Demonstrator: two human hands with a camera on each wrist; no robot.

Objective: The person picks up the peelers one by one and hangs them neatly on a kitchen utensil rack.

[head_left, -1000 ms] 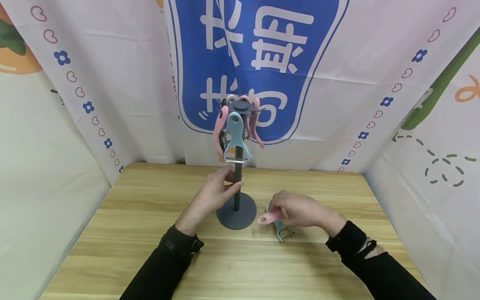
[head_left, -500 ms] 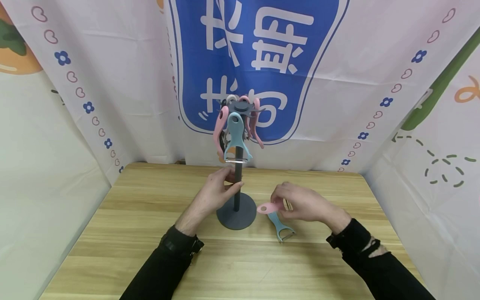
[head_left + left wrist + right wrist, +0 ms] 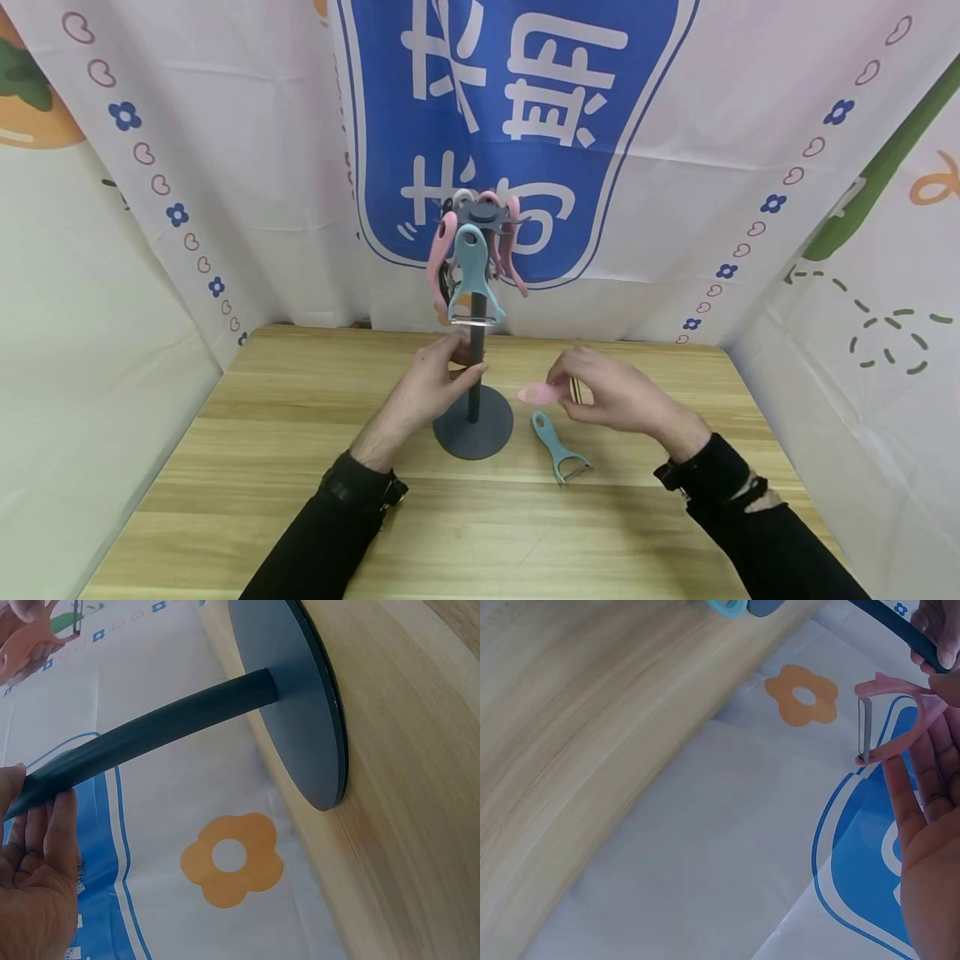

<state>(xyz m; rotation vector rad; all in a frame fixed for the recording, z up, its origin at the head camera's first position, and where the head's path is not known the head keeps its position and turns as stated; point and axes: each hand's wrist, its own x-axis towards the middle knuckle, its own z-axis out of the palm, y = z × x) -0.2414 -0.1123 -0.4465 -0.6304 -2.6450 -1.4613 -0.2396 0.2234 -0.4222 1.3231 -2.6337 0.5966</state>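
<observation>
My left hand (image 3: 435, 371) grips the dark pole (image 3: 165, 727) of an upright stand, thumb on one side and fingers on the other. The stand's round grey base (image 3: 459, 440) sits on the table. To the right, my right hand (image 3: 618, 396) pinches a pink peeler (image 3: 536, 394) above the tabletop, its holed handle end pointing left toward the pole. The right wrist view shows this peeler's forked head (image 3: 930, 712) and metal blade (image 3: 866, 729) between thumb and fingers. Below that hand, a light blue peeler (image 3: 552, 440) lies on the table.
Around the stand's top holder (image 3: 482, 216) hang several peelers, including a light blue one (image 3: 471, 254) in front and a pink one (image 3: 441, 258) left of it. A printed cloth (image 3: 660, 250) rises behind the wooden table (image 3: 285, 467).
My right hand has lifted the pink peeler up and away from the blue peeler, which now shows fully on the table. My left hand and the stand have stayed put.
</observation>
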